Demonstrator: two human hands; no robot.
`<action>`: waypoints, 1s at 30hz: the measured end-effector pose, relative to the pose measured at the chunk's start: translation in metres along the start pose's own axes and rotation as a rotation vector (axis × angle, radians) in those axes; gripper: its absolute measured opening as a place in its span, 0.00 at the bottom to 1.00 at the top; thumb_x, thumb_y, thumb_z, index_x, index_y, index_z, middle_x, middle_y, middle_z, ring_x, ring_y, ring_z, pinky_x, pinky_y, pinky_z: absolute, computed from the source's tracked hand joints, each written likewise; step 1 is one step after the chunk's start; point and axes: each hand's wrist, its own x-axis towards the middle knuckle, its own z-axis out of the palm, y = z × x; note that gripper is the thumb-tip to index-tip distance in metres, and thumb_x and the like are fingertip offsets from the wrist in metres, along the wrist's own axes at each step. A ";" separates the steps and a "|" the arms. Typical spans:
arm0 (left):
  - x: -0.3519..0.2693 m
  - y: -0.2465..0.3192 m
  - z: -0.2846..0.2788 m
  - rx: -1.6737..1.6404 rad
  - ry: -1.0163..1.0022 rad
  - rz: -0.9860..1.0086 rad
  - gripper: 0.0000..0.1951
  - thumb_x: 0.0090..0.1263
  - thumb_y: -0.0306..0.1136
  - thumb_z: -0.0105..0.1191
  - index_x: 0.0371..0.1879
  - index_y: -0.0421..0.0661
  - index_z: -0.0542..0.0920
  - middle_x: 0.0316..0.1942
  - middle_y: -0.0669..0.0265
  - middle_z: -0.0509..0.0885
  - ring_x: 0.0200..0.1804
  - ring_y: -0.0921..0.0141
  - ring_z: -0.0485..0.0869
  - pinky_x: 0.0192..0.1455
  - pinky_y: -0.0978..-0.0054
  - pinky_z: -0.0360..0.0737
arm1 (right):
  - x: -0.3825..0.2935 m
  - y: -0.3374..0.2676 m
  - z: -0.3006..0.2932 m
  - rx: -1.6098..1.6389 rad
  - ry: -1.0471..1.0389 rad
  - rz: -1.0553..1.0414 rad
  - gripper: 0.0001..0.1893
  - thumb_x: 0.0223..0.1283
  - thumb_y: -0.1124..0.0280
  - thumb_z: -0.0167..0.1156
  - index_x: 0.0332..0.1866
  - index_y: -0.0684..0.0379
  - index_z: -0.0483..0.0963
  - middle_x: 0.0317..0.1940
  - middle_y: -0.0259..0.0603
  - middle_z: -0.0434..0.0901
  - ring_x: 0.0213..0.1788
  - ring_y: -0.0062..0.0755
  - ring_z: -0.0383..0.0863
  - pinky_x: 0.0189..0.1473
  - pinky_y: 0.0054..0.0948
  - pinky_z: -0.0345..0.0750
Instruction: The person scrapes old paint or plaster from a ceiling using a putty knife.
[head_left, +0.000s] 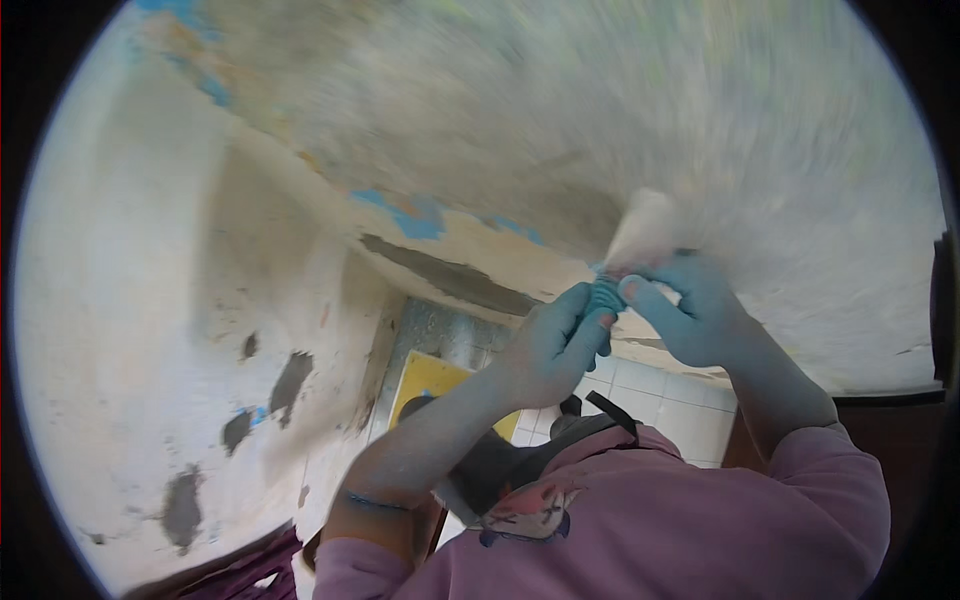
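Observation:
Both hands look bluish with dust and are raised before a patchy plastered wall (480, 127). My left hand (559, 345) is closed around a ribbed teal handle (604, 297), thumb along it. From the handle's upper end a pale, blurred piece (643, 225) reaches up against the wall; what it is exactly, I cannot tell. Close to the handle's right side, my right hand (686, 307) has its thumb near it and its fingers bent around the blurred base of the pale piece. Its fingertips are too blurred to show a firm hold.
Another wall (150, 262) with grey patches stands at the left. Below are white floor tiles (637, 394) and a yellow panel (427, 379). A dark red surface (870, 465) lies at the lower right, purple cloth (247, 570) at the lower left.

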 end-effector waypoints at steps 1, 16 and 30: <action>0.008 -0.019 0.010 0.142 -0.105 0.045 0.12 0.70 0.35 0.39 0.40 0.39 0.71 0.24 0.66 0.75 0.26 0.76 0.75 0.31 0.79 0.73 | -0.016 0.026 0.010 0.062 0.159 -0.115 0.17 0.62 0.58 0.48 0.36 0.62 0.76 0.25 0.47 0.79 0.29 0.38 0.80 0.34 0.30 0.74; -0.015 -0.174 0.217 -0.389 0.216 -0.154 0.18 0.69 0.31 0.43 0.56 0.39 0.65 0.33 0.66 0.77 0.33 0.78 0.77 0.33 0.82 0.75 | -0.187 0.184 0.035 0.670 -0.211 0.280 0.21 0.68 0.60 0.37 0.42 0.65 0.74 0.24 0.38 0.77 0.26 0.24 0.75 0.32 0.26 0.73; -0.005 -0.186 0.271 -0.340 0.176 -0.085 0.05 0.69 0.32 0.44 0.37 0.46 0.70 0.21 0.74 0.69 0.20 0.82 0.65 0.21 0.84 0.62 | -0.245 0.171 0.044 1.082 0.200 0.335 0.18 0.69 0.61 0.37 0.41 0.63 0.72 0.29 0.34 0.74 0.30 0.20 0.72 0.35 0.21 0.72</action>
